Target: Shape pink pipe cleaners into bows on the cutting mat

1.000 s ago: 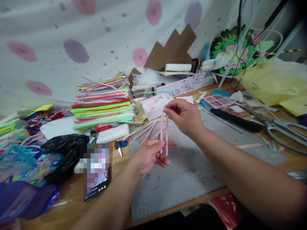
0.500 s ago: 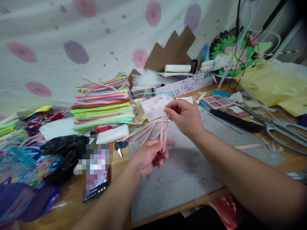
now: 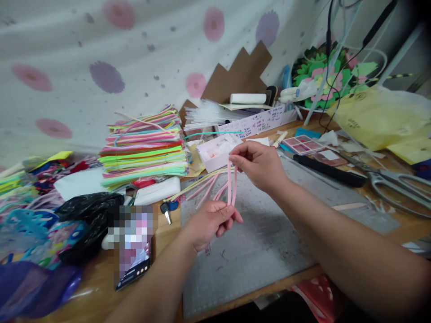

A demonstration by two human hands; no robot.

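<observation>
Both hands are raised just above the grey cutting mat [image 3: 269, 242], with one folded pink strip [image 3: 231, 186] stretched between them; my right hand [image 3: 259, 166] pinches the folded top of it between thumb and fingertips, the other fingers loosely curled; my left hand [image 3: 210, 224] is closed round the lower ends, thumb pressed over them, fingers tucked under.

A second ago the two legs of the strip hung apart and their ends stuck out below my left fingers, which only touched one leg; half a second ago that hand was partly open with a finger stretched out; now the fingers have curled in, the two legs lie close side by side, and the ends are hidden in my grip. My right hand has hardly moved.

The strip's long axis stands nearly upright in the view; the bend points up into my right fingers, the ends point down into my left hand; it is held clear of the mat.

Behind the strip a few loose strips [image 3: 202, 188], pink and yellow, lie fanned on the far left corner of the mat; beyond them sits a tall stack of coloured strips [image 3: 144, 152] and a small pink box [image 3: 215, 152]; a phone [image 3: 134, 260] lies on the wooden table left of the mat, near my left forearm; big scissors [image 3: 397, 184] lie well off to the right.
</observation>
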